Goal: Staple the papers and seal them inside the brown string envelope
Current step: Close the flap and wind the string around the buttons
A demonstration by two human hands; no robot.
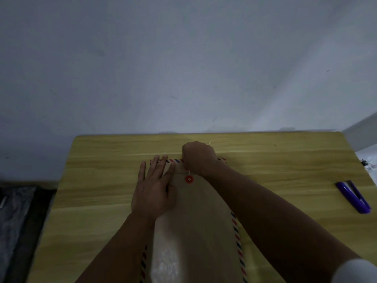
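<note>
The brown string envelope (193, 227), edged with red and blue stripes, lies lengthwise on the wooden table (102, 180) in front of me. My left hand (154, 188) lies flat on its upper left part, fingers spread. My right hand (199, 158) is closed into a fist at the envelope's far edge, pinching a thin pale string (189, 173) that runs down to a red round button (189, 179). A short end of string sticks out above the fist. No papers are visible.
A purple stapler (354, 199) lies near the table's right edge. White crumpled material (369, 162) sits at the far right. A pale wall stands behind the table, and dark floor with grey plastic (14, 213) is at the left.
</note>
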